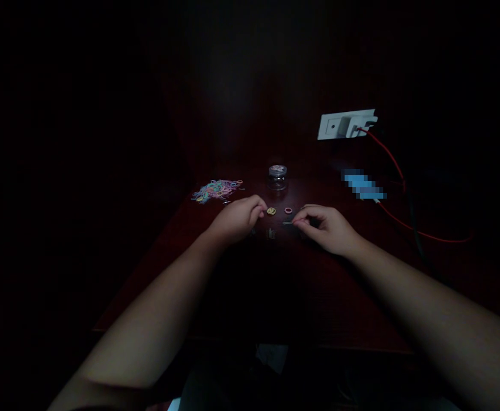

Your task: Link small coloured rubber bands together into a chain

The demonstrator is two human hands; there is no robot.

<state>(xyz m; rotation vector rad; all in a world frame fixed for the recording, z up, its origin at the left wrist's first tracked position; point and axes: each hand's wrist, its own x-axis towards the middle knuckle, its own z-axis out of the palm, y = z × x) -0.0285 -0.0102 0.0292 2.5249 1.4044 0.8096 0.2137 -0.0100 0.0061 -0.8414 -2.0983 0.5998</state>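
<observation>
My right hand [329, 228] pinches the end of a small, thin, pale clip [287, 222], which points left just above the dark table. My left hand [244, 218] is curled closed, its fingertips beside a little group of yellow hair ties [271, 211]. Whether anything is between those fingers is hidden. A pink hair tie [288, 210] lies between the two hands. Nearer to me is a small cluster of thin clips or pins [270, 233], too dark to make out well.
A pile of multicoloured hair ties [218, 190] lies at the back left. Behind my hands stands a clear round jar [277, 178]. To the right, a phone-like device with a blurred screen [363, 186] connects by a red cable [389, 153] to a wall socket [338, 125].
</observation>
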